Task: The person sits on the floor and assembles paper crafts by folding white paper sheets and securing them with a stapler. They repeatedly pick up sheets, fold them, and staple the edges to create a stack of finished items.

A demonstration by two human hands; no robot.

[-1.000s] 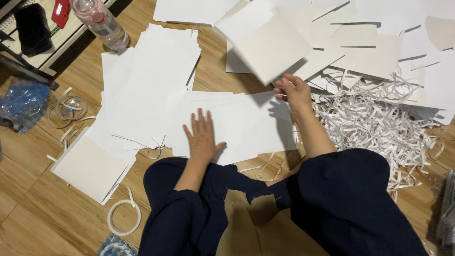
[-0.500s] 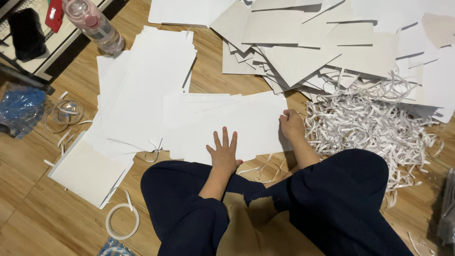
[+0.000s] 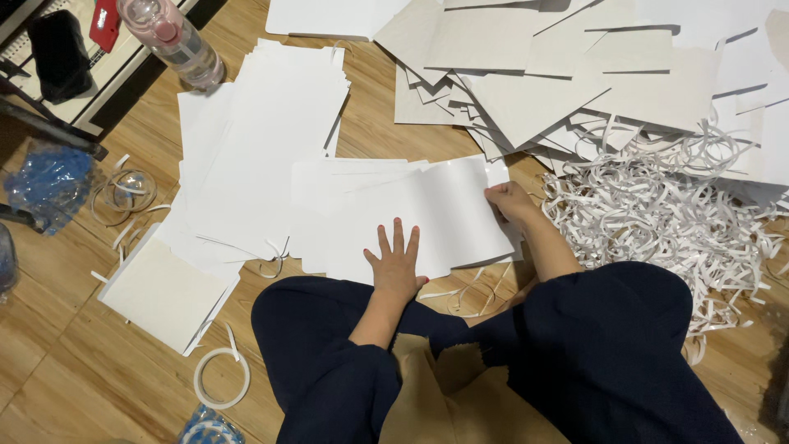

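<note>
Lying on the wooden floor [image 3: 49, 378] before the seated person, a stack of white sheets [image 3: 411, 218] is the thing in hand. The left hand [image 3: 396, 265] rests flat on its near edge, fingers spread and open. The right hand [image 3: 511, 201] is closed on the stack's right edge, pinching the top sheet. Left of the stack lies a larger spread of white sheets [image 3: 263, 131], with a separate pad [image 3: 164, 292] nearer the knee. Beyond, grey-white boards [image 3: 534, 74] overlap in a heap. A mound of shredded paper strips [image 3: 657, 214] crowds the right hand's side. A tape ring [image 3: 222, 378], a plastic bottle [image 3: 173, 41] and a blue bag [image 3: 49, 181] lie at the left margin.
</note>
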